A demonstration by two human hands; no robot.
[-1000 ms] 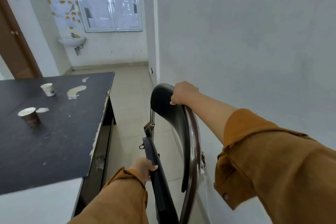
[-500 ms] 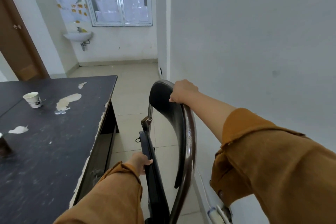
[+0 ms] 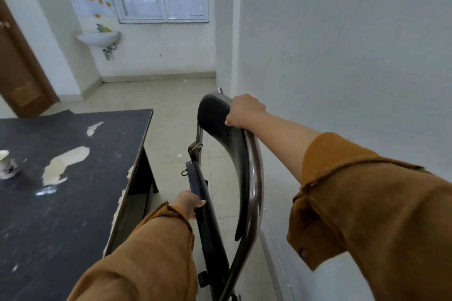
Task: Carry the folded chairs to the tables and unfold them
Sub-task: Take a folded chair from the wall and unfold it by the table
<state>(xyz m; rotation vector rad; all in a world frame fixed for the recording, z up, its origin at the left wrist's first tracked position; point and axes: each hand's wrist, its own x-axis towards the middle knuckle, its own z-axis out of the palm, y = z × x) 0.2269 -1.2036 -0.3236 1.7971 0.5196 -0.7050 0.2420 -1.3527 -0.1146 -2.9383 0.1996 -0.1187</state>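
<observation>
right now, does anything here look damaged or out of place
Yes. The black table is damaged: its top layer has peeled away in pale patches, and its right edge is chipped. Torn paper scraps cling to the far wall. The folded chair looks intact.

Before me, the folded chair (image 3: 215, 120) sits between the table (image 3: 73, 215), cup (image 3: 6, 162) on it, at left and the wall (image 3: 342, 56) at right.

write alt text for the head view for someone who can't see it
A person holds a folded chair, right hand gripping its top and left hand gripping the edge of its seat. A worn black table with a cup stands to the left, a white wall close on the right.
</observation>
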